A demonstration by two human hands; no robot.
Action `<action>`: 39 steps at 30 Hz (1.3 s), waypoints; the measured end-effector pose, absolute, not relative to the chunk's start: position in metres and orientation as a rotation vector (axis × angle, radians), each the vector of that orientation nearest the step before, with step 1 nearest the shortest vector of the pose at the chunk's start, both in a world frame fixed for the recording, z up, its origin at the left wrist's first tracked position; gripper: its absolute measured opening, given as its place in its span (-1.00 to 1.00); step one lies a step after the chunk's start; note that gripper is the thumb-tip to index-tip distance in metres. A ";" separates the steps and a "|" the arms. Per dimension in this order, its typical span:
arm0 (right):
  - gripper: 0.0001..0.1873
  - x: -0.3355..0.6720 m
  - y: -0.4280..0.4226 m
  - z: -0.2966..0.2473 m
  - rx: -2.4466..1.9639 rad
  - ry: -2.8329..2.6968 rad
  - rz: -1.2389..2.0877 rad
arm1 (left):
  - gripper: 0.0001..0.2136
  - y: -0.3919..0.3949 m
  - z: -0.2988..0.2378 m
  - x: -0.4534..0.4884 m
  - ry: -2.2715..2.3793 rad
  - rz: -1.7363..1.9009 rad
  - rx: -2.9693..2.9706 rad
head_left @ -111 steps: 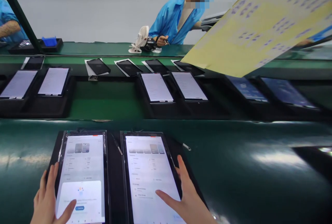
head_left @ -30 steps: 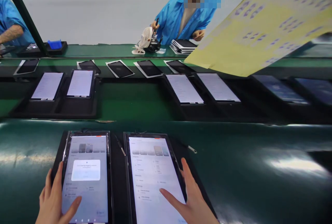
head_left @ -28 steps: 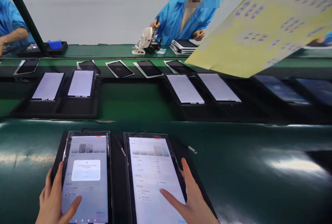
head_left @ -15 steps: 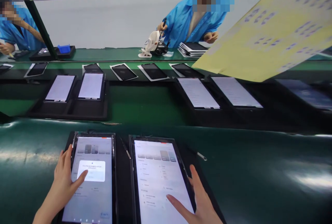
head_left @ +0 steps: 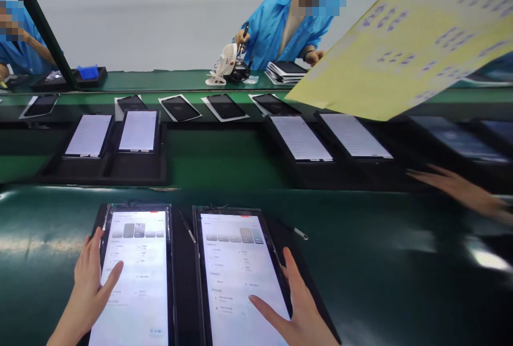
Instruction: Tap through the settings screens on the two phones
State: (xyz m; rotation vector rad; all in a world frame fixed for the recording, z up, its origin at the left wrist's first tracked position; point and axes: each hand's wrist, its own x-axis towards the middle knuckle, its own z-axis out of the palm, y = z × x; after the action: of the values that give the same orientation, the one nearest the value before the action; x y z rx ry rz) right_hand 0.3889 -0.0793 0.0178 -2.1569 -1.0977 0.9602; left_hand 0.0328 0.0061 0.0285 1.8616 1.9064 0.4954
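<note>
Two lit tablets lie side by side in a black tray (head_left: 182, 282) on the green tabletop (head_left: 401, 260), directly before the person. The white pop-up box shown half a second ago on the left tablet (head_left: 134, 276) has gone; its settings page now shows in full, so the prompt appears answered. Left hand (head_left: 90, 290): open, fingers along the tablet's left edge, thumb on the glass, holding nothing. Right hand (head_left: 298, 308): open and flat, forefinger on the right tablet (head_left: 238, 276), other fingers along its right edge. A co-worker's hand (head_left: 460, 191) has newly entered at right.
</note>
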 end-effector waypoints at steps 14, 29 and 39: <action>0.23 0.395 -0.080 0.004 -2.209 -1.052 0.964 | -0.37 0.005 0.024 0.030 1.899 0.551 1.939; 0.18 0.397 -0.081 0.000 -2.206 -1.090 0.956 | -0.33 0.006 0.023 0.030 1.911 0.501 1.954; 0.11 0.387 -0.078 0.016 -2.187 -1.103 0.897 | -0.40 0.011 0.028 0.037 1.939 0.381 2.152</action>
State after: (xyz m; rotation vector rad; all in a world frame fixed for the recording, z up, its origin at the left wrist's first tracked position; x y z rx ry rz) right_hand 0.3866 -0.0776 0.0155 -2.1872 -1.1032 0.8971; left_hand 0.0374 0.0111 0.0279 2.1523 1.9389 0.3809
